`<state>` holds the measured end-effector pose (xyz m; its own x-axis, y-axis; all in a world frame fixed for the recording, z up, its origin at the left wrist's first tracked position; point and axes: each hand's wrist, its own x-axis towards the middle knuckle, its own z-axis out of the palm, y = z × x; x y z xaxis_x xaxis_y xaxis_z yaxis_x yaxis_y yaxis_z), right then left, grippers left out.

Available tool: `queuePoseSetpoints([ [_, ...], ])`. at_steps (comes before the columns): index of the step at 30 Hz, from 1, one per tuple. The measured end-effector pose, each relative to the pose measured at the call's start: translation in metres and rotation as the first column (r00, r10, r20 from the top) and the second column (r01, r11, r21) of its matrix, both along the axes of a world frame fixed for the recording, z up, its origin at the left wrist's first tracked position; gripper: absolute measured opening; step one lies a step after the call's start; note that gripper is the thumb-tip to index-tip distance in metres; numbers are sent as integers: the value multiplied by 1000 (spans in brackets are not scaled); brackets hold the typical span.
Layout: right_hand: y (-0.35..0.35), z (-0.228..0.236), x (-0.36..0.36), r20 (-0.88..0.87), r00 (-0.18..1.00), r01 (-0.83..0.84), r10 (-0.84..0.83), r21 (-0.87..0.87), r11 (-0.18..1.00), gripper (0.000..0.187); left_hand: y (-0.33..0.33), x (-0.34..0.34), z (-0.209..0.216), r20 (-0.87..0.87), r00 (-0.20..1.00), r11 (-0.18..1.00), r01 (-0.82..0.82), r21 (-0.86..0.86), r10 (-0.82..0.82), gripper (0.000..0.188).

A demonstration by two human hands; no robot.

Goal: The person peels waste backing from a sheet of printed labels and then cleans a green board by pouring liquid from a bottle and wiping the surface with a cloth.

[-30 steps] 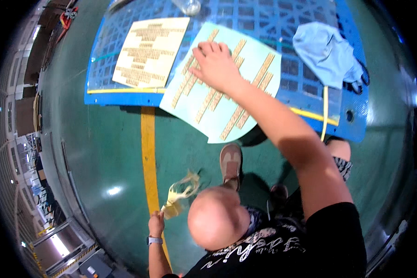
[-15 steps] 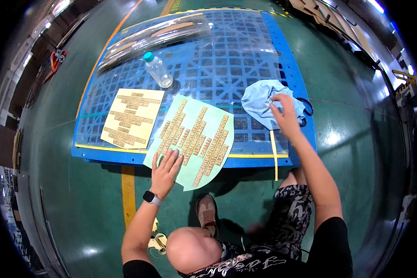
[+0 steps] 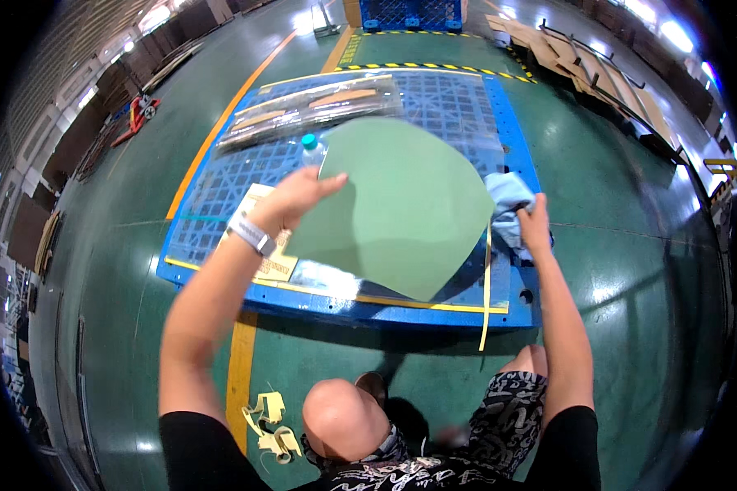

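Note:
A rounded green sheet (image 3: 393, 204) is held up and tilted above the blue pallet (image 3: 209, 278), its plain side facing me. My left hand (image 3: 295, 200) grips its left edge, thumb in front and the other fingers partly hidden. At the right, my right hand (image 3: 535, 222) is closed on a bunched light blue cloth (image 3: 508, 195) beside the sheet's edge. A yellow sheet with cut-out lettering (image 3: 280, 267) lies partly covered under my left wrist. Behind the green sheet stands a clear bottle with a teal cap (image 3: 309, 146), mostly hidden.
Clear film and wrapped flat pieces (image 3: 311, 110) lie at the pallet's far side. A thin yellow strip (image 3: 486, 303) hangs over its front edge. Yellow scraps (image 3: 272, 430) lie on the floor by my knee. Cardboard stacks (image 3: 581, 65) stand far right, a red pallet jack (image 3: 135, 119) far left.
The green sheet has been lifted and turned so its plain side shows instead of its lettered side. My right hand has closed on the blue cloth, now more bunched. The view has tipped up.

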<state>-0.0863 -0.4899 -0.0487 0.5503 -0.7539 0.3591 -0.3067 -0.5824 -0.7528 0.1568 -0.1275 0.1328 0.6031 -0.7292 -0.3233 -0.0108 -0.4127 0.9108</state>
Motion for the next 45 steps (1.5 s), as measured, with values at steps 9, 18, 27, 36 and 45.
queuePoseSetpoints([
  [9,8,66,-33,52,998,-40,44,-79,996,54,20,27,-199,142,990,968,-32,249,-4,44],
  [18,75,99,55,107,992,-48,65,-160,986,43,-10,159,-189,814,516,919,-390,-54,267,98],
  [27,49,-24,39,-544,820,-362,178,-251,898,61,-82,171,-207,547,647,824,-242,-512,530,76],
  [36,63,-8,42,-400,861,-351,314,-21,936,49,-3,105,-133,704,703,975,212,-72,-101,63],
  [45,113,11,110,343,922,-383,179,743,549,37,28,49,-136,697,650,947,286,144,-302,70],
])
